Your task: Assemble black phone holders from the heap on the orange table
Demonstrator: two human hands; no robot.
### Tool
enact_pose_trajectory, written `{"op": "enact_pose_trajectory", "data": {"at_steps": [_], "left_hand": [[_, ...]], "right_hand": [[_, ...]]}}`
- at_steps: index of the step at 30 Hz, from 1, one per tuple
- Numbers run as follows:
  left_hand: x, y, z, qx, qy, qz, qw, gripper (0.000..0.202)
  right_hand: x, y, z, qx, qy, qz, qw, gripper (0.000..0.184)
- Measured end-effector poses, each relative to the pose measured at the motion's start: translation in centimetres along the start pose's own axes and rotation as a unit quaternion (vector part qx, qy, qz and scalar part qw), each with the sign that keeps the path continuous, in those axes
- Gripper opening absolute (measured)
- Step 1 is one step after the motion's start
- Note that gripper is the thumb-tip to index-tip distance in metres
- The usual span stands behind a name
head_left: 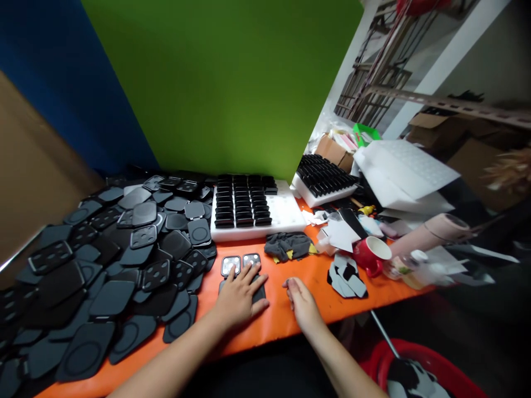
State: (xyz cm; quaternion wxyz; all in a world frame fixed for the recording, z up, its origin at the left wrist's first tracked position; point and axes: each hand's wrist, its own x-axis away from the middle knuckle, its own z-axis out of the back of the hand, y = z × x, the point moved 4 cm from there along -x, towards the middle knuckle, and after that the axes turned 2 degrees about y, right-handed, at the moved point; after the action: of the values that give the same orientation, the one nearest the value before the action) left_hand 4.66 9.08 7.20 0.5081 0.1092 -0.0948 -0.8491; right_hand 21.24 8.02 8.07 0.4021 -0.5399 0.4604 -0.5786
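Observation:
My left hand [238, 296] lies flat with fingers spread on a black pad [258, 294] on the orange table [286, 318]. Its fingertips reach two small square parts [240, 261] with pale faces and dark dots. My right hand [302, 300] rests beside it on the table, fingers curled loosely, holding nothing that I can see. A large heap of black square plates [103, 265] covers the table to the left, some with round holes.
A white foam tray [286, 218] with rows of black parts stands behind the hands; a second tray [323, 177] sits further right. A dark rag [288, 245], a red mug [372, 255], cut black-and-white pieces [346, 276] and a red bin [418, 370] lie to the right.

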Motion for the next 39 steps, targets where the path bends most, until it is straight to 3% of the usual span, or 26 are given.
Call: {"op": "enact_pose_trajectory", "data": {"at_steps": [9, 16, 19, 22, 23, 25, 28, 39], "left_hand": [[0.5, -0.2, 0.4, 0.003, 0.029, -0.001, 1.0, 0.059], [3.8, 1.0, 2.2, 0.043, 0.104, -0.004, 0.994, 0.034], [5.8, -1.2, 5.0, 0.007, 0.129, 0.042, 0.991, 0.032], [8.0, -6.2, 8.5, -0.092, 0.152, 0.225, 0.958, 0.042], [8.8, -8.0, 9.3, -0.129, 0.143, 0.293, 0.937, 0.048], [9.8, -10.7, 10.0, -0.17, 0.087, 0.354, 0.916, 0.06], [10.1, -12.6, 9.5, -0.181, 0.039, 0.344, 0.92, 0.056], [8.5, -12.0, 8.4, -0.224, 0.128, 0.295, 0.92, 0.046]], "right_hand": [[1.7, 0.6, 2.6, -0.021, 0.016, -0.03, 0.999, 0.046], [1.3, 2.0, 3.1, 0.124, 0.063, 0.063, 0.988, 0.043], [1.4, 3.2, 2.9, 0.179, 0.063, 0.071, 0.979, 0.041], [1.4, 4.2, 2.9, 0.215, 0.057, 0.08, 0.972, 0.036], [1.4, 4.4, 3.0, 0.224, 0.055, 0.083, 0.97, 0.035], [1.4, 4.7, 3.0, 0.233, 0.054, 0.084, 0.967, 0.034], [1.4, 4.9, 2.9, 0.246, 0.051, 0.082, 0.964, 0.034], [0.9, 5.6, 3.2, 0.282, 0.064, 0.054, 0.956, 0.041]]}}
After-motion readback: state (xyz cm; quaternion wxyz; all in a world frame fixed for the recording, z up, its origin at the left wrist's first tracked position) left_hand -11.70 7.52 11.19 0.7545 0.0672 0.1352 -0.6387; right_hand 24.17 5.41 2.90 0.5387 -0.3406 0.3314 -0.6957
